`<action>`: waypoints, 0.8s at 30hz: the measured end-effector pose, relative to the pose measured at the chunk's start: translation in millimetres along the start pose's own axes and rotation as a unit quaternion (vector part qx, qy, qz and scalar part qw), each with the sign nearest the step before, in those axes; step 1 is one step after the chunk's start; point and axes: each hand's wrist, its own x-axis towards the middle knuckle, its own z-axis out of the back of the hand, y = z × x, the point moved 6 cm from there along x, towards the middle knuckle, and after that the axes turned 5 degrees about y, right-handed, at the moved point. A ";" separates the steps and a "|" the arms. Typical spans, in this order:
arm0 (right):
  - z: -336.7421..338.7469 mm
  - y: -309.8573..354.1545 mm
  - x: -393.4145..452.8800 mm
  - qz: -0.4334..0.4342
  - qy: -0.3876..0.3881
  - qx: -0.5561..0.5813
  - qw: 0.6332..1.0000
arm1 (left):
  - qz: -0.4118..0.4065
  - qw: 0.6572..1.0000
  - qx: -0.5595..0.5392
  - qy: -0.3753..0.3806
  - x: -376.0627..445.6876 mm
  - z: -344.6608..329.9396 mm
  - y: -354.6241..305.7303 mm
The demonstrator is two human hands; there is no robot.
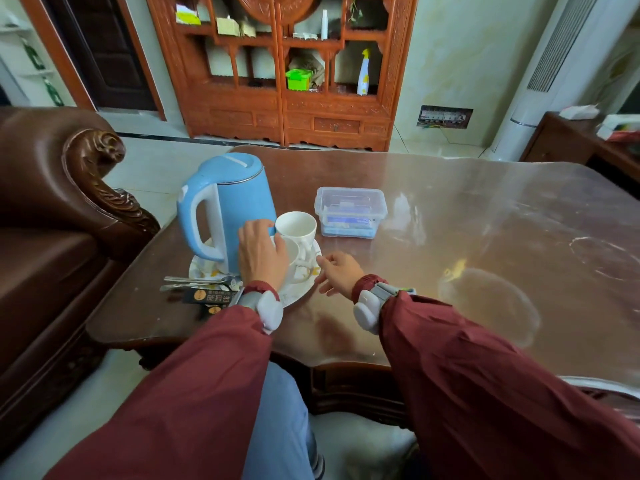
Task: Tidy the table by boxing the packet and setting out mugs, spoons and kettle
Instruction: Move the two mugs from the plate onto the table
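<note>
- A person in dark red sleeves sat at a glossy brown table [450, 237], seen from a head camera looking down at both hands.
- On the near left part of the table lay a white plate [298, 289] — it bore a blue kettle [232, 206] and two white mugs.
- The kettle stood upright at the left of the plate, its handle turned to the left.
- The far mug [298, 228] stood upright just right of the kettle, empty inside.
- The near mug [299, 263] sat just in front of it, largely covered by a hand, its handle pointing right.
- The left hand [261, 252] lay over the near mug with its fingers curled down around the rim, gripping it.
- The right hand [341, 271] hovered at the plate's right edge, close to the near mug's handle, fingers loosely curled and holding nothing.
- Two metal spoons [201, 282] lay side by side at the plate's near left edge, handles pointing left.
- A dark packet [207, 297] with pale lettering lay flat on the table just in front of the spoons, partly hidden by the left wrist.
- A clear plastic box [349, 213] with its lid on stood beyond the plate to the right — something blue showed inside.
- A brown leather sofa [52, 202] stood to the left of the table.
- A carved wooden cabinet [277, 109] stood against the far wall.
</note>
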 end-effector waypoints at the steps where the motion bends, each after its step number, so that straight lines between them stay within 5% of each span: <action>1: -5.7 2.2 -1.7 -0.006 0.017 0.003 1.000 | 0.029 0.999 -0.018 0.002 -2.8 0.7 8.9; 12: -27.2 3.0 -5.8 -0.058 0.069 0.053 0.994 | 0.209 0.962 -0.062 0.161 -18.8 -30.1 63.5; 16: -32.0 -1.0 -6.2 -0.023 0.095 -0.028 0.995 | 0.188 0.965 -0.047 0.174 -15.5 -30.5 62.2; 24: -13.6 -9.7 -14.0 0.066 0.028 -0.052 0.996 | 0.125 0.983 -0.056 0.119 -29.1 -17.2 41.2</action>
